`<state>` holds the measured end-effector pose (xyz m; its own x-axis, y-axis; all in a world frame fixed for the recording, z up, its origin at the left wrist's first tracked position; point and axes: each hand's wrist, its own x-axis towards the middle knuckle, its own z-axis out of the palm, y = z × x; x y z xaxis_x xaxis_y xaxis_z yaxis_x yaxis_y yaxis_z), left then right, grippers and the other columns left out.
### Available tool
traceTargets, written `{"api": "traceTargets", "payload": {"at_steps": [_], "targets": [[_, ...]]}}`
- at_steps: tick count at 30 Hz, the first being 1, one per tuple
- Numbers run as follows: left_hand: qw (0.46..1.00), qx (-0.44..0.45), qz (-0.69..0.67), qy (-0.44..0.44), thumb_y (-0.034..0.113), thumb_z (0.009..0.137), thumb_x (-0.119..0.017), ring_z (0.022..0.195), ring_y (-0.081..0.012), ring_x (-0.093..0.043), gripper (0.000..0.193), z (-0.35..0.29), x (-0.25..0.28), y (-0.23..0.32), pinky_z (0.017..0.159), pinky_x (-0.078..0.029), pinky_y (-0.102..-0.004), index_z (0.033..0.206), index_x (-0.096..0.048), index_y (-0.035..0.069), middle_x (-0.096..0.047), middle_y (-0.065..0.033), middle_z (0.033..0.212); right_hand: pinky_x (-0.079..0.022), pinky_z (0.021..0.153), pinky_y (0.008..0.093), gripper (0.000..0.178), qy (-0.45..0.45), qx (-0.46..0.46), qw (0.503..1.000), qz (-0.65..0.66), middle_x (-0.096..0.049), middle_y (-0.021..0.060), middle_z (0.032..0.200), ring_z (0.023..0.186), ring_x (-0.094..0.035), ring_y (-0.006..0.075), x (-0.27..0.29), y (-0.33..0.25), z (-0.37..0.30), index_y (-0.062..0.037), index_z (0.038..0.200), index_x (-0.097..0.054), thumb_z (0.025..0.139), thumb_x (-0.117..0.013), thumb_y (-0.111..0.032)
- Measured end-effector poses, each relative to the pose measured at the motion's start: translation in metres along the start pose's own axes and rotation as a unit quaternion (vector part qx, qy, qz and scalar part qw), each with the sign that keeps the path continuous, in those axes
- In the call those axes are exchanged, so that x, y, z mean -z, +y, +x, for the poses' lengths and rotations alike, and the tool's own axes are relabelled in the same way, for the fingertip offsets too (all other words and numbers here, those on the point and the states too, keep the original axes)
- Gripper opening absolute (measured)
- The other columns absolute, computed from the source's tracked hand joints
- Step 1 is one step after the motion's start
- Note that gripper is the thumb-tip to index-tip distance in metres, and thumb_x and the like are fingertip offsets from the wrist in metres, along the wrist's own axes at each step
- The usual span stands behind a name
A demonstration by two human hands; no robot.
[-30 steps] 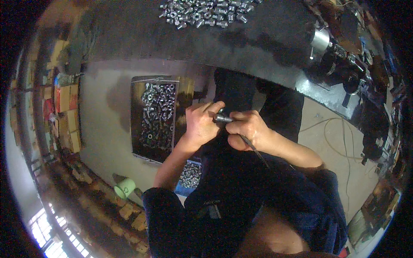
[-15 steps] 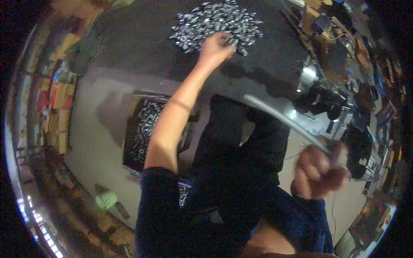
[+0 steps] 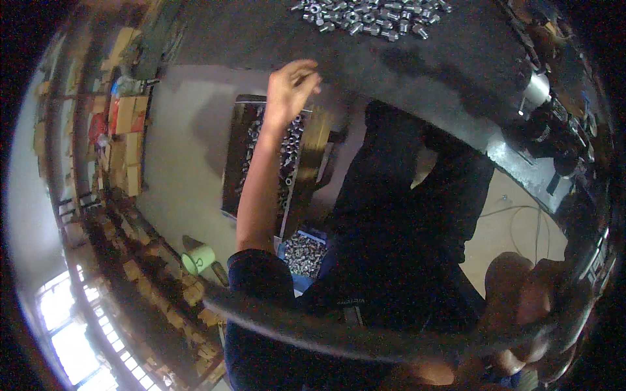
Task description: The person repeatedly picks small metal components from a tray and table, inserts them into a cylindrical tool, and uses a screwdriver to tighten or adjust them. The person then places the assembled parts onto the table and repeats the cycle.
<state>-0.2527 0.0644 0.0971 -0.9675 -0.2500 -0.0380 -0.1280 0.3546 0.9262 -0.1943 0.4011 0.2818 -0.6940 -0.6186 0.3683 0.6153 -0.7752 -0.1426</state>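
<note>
My left hand [image 3: 292,94] hangs above the table's near edge and the dark box [image 3: 228,173] of metal fittings. Its fingers are loosely curled and apart, with nothing visible between them. At the lower right, my right hand [image 3: 525,300] is closed around one end of a long grey rod [image 3: 365,344]. The rod is blurred and crosses low in front of my body, its free end toward the left. A heap of shiny metal fittings [image 3: 372,16] lies on the dark tabletop [image 3: 261,39], beyond my left hand.
Below the dark box stands a blue container [image 3: 303,283] of small metal parts. A light green cup [image 3: 199,259] is at the lower left, near shelves [image 3: 134,140] stacked with cartons. Metal equipment [image 3: 538,91] sits on the table's right side. A cable [image 3: 515,208] lies on the floor.
My left hand has drawn back from the heap to above the dark box; the metal piece in its fingers no longer shows. The rod has swung down and left. The view has shifted.
</note>
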Motion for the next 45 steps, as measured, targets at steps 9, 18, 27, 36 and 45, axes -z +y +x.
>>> {"api": "traceTargets", "payload": {"at_steps": [9,18,27,36,45], "targets": [[0.955,0.107,0.261,0.095,0.014,0.076,-0.064,0.075,-0.0232,-0.064,0.031,-0.112,0.122,-0.106,0.064,-0.051,-0.0334,0.103,-0.058,-0.002,-0.065,-0.0145,0.089,-0.046,0.042,0.0387,0.024,0.027,-0.065,0.997,0.015,-0.038,0.005,0.065,0.048,-0.038,0.0141,0.011,0.016,0.003,-0.0075,0.072,-0.043,0.075,-0.065,-0.017],[0.89,0.121,0.434,-0.068,0.016,0.071,-0.065,0.08,-0.0337,-0.062,0.031,-0.224,0.102,-0.203,0.066,-0.051,-0.0413,0.099,-0.058,0.004,-0.063,-0.0169,0.085,-0.046,0.047,0.0441,0.029,0.075,-0.124,0.989,0.004,-0.04,0.0076,0.066,0.051,-0.041,0.0169,0.021,0.038,0.005,-0.0074,0.072,-0.043,0.072,-0.068,-0.022],[0.776,0.147,0.584,-0.189,0.005,0.077,-0.05,0.077,-0.0334,-0.062,0.028,-0.212,0.058,-0.19,0.062,-0.051,-0.0431,0.105,-0.052,0.008,-0.059,-0.016,0.094,-0.035,0.032,0.0282,0.03,0.208,-0.153,0.948,-0.187,-0.029,-0.0005,0.057,0.043,-0.032,0.0094,0.063,0.052,-0.009,-0.0132,0.065,-0.034,0.087,-0.048,-0.026],[0.814,0.236,0.523,-0.084,0.032,0.078,-0.058,0.081,-0.0331,-0.062,0.027,-0.228,0.062,-0.198,0.067,-0.05,-0.0456,0.098,-0.059,0.013,-0.063,-0.0177,0.084,-0.038,0.041,0.0299,0.022,0.312,-0.157,0.836,-0.423,-0.04,0.0035,0.059,0.049,-0.039,0.0133,0.131,0.056,-0.037,-0.0081,0.056,-0.035,0.068,-0.051,0.001],[0.956,0.285,0.049,0.056,0.018,0.081,-0.059,0.065,-0.0247,-0.064,0.021,-0.186,0.073,-0.103,0.06,-0.052,-0.0346,0.094,-0.057,0.001,-0.063,-0.014,0.078,-0.038,0.052,0.0426,0.021,-0.071,-0.223,0.622,-0.747,-0.048,0.0145,0.064,0.062,-0.05,0.035,0.164,0.06,-0.043,-0.0038,0.064,-0.048,0.057,-0.067,-0.011]]}}
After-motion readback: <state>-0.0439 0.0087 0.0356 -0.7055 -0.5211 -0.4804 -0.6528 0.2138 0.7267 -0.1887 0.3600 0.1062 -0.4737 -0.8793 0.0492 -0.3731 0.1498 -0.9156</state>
